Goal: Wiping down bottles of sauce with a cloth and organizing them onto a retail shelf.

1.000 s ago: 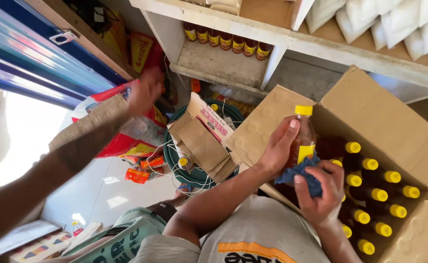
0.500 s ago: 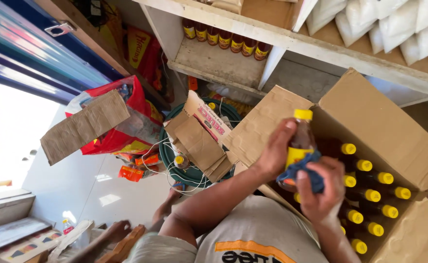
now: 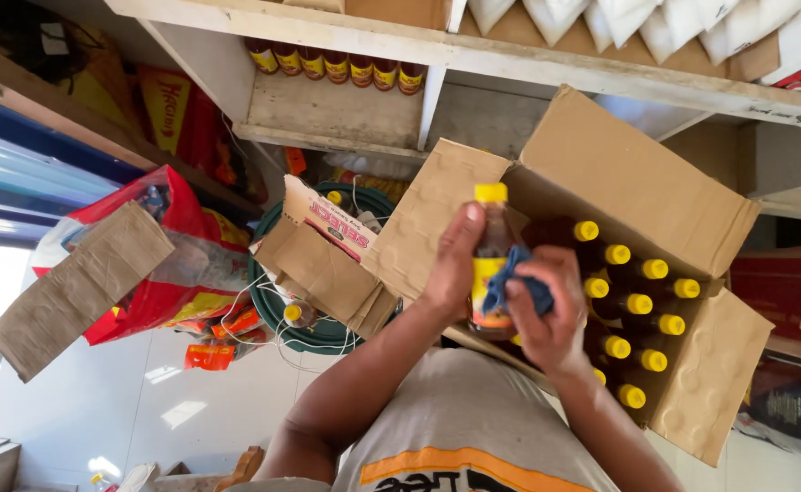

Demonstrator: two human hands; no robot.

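Left hand (image 3: 452,264) wraps a yellow-capped bottle (image 3: 490,264), held upright over the open cardboard box (image 3: 637,182) of matching bottles. Right hand (image 3: 546,314) is closed on a blue cloth (image 3: 514,282), pressed against the bottle's right side.

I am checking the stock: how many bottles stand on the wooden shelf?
7 bottles, side by side in one row at the back of the shelf, above and left of the open box. Others may be hidden behind them.
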